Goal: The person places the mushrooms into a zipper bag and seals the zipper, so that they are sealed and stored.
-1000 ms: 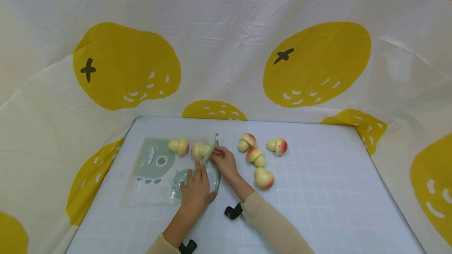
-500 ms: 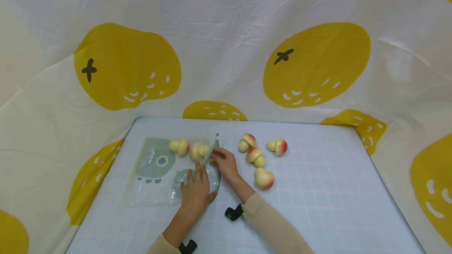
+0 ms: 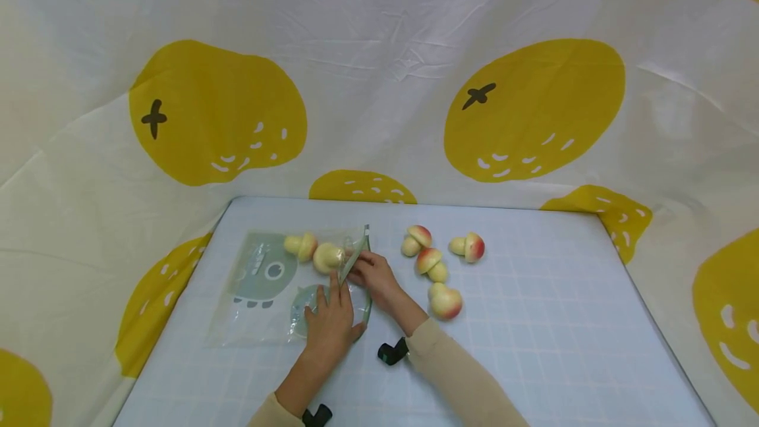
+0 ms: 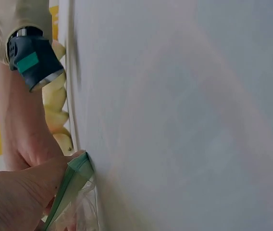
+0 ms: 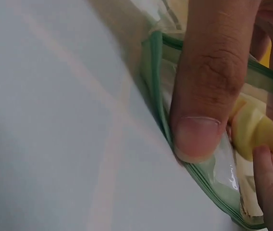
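A clear zip bag (image 3: 237, 321) with green monster prints lies flat on the table, its green-edged mouth facing right. Inside are two toy mushrooms: one (image 3: 301, 247) deeper in, the other (image 3: 328, 258) near the mouth. My left hand (image 3: 329, 325) rests on the bag with fingers spread and fairly straight, fingertips at the raised flap and thumb by the rim. My right hand (image 3: 376, 277) is at the mouth. In the right wrist view its straight thumb (image 5: 208, 86) lies across the green rim (image 5: 155, 77), with the nearer toy mushroom (image 5: 254, 130) beyond; fingertips are partly hidden.
Right of the bag lie several loose toy mushrooms: a touching pair (image 3: 418, 239), (image 3: 431, 263), one apart (image 3: 467, 246), and one (image 3: 445, 300) close to my right forearm. A fruit-print cloth (image 3: 379, 84) hangs behind the table (image 3: 563, 321).
The mushroom near the bag's mouth has turned and slid slightly left, further inside. My right hand has shifted slightly left and down at the opening. My left hand stays in place.
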Action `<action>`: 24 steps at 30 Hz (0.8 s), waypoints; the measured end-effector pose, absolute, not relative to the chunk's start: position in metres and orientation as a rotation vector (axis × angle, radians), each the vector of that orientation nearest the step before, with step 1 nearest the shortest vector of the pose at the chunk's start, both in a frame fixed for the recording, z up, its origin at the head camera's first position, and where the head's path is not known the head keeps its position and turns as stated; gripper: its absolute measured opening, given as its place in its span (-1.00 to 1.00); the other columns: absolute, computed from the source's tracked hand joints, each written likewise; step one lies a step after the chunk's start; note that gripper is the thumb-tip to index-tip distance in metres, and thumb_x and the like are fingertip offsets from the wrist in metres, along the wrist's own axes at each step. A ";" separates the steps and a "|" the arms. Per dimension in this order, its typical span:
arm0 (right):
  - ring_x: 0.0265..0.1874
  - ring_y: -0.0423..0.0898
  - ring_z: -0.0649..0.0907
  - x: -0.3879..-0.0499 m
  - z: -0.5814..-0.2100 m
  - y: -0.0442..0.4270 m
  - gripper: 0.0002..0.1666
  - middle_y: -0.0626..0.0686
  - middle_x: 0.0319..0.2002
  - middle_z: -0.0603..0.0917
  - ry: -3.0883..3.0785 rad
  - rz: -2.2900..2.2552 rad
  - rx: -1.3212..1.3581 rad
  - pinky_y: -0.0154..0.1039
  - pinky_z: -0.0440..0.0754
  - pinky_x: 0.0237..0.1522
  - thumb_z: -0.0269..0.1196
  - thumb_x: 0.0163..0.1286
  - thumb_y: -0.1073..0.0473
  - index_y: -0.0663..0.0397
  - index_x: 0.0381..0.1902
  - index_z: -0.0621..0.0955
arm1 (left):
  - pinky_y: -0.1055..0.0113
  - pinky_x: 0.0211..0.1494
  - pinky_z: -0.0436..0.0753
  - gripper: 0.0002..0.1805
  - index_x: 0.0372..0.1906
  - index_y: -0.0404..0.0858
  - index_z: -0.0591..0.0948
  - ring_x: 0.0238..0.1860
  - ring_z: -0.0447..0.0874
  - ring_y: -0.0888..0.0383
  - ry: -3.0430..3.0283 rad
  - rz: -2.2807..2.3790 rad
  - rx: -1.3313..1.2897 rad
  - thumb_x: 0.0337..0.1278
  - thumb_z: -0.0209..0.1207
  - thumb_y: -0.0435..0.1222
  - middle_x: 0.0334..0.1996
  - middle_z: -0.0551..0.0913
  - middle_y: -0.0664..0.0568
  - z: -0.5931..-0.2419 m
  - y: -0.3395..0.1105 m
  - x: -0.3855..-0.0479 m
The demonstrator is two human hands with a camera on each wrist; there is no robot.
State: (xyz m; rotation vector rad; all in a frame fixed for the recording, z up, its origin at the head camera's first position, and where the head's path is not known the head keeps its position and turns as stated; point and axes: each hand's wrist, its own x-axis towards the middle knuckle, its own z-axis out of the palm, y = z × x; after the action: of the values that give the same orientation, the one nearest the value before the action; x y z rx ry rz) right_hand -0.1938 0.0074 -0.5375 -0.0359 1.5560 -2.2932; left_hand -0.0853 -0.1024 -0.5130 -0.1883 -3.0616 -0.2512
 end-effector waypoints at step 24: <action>0.36 0.26 0.38 -0.218 -0.545 -0.008 -0.48 0.45 0.39 0.30 0.805 -2.397 0.149 0.06 0.30 0.36 -0.17 0.60 0.43 0.43 0.46 0.22 | -0.49 -0.02 0.42 0.08 0.37 -0.47 0.35 0.34 0.24 -0.45 -3.073 -0.270 -0.181 -0.16 0.54 0.08 0.51 0.10 -0.34 -0.512 -0.104 -0.083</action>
State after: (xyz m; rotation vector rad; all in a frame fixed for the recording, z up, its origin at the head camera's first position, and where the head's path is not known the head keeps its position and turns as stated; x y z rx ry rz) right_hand -0.2184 -0.0079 -0.5447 0.1491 0.8055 -2.3969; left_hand -0.0830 -0.1041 -0.5118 -0.1807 -3.0732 -0.2701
